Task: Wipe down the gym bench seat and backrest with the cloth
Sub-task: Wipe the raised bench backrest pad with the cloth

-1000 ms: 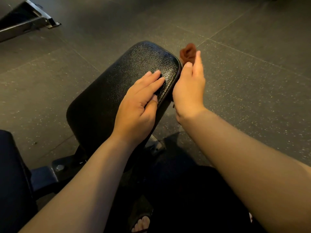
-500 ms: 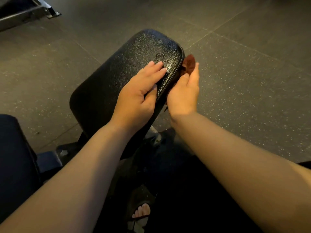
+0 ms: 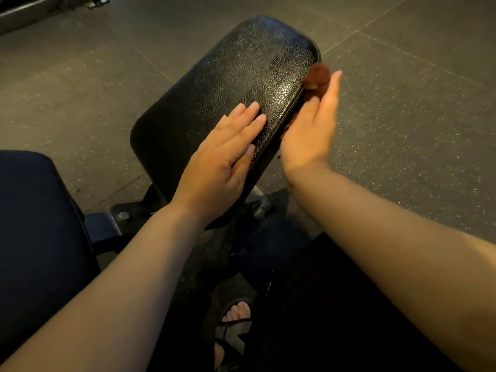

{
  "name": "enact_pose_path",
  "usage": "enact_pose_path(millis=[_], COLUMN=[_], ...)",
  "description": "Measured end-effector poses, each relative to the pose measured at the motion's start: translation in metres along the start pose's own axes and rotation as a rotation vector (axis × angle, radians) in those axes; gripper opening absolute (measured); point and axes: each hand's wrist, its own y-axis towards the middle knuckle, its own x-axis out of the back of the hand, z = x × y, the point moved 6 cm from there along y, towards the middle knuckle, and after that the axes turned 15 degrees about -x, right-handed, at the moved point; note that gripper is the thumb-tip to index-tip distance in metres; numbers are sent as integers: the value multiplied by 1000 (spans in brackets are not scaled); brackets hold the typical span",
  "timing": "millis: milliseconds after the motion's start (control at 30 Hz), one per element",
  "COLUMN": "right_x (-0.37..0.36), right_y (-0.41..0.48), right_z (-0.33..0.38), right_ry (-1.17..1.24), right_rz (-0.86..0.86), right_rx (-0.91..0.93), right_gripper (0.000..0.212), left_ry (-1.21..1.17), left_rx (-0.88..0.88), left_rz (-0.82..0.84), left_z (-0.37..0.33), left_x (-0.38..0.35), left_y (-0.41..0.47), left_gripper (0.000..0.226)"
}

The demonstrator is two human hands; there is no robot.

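Presses brown cloth (image 3: pixel 318 75) against bench pad's (image 3: pixel 241 76) long right edge with straight-fingered right hand (image 3: pixel 311 135); steadies pad top with flat, uncurled left hand (image 3: pixel 217 167).

floor (image 3: pixel 402 135) — dark speckled tiles | metal bar (image 3: pixel 40 12) — top left | 1 sandalled foot (image 3: pixel 237 314)

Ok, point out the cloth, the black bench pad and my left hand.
cloth (image 3: pixel 318 76): head view, on the brown bunch sticking out by the pad's right edge.
black bench pad (image 3: pixel 249 65): head view, on its bare glossy top.
left hand (image 3: pixel 214 170): head view, on the back of the hand.
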Motion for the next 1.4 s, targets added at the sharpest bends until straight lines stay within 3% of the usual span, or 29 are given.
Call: enact_pose_path(millis=[133,267,467,567,700,767,967,1200,1400], right_x=[-11,-17,-8,-8,-18,-18,-15,-27,-33], right_y=[-69,-114,-45,-51,-132,-153,-99,-165,-160], right_z=[-24,-57,-38,-38,-62,-70,-63,-78,-91], right_ry=[-65,-61,-70,-90,-143,-159,-106,-120,1], right_rz=[37,186,-16,-8,212,244,45,133,74], right_rx=[65,-127,-242,-243,-197,-230,-339,-451,-616], right_gripper=[55,55,50,48,55,54,46,50,43], left_ry=[-32,-95,-90,-85,-26,-15,-9,16,-15], left_rx=[9,39,43,52,37,42,80,117,199], left_rz=[-27,-45,-49,-48,-107,-140,-69,-18,-81], left_z=[2,6,2,1,-1,0,2,11,8], left_x=[-2,0,1,6,10,9,12,22,22], left_y=[0,-4,-15,-36,-50,-52,-76,-106,-114], left_gripper=[44,49,49,44,39,41,48,47,45])
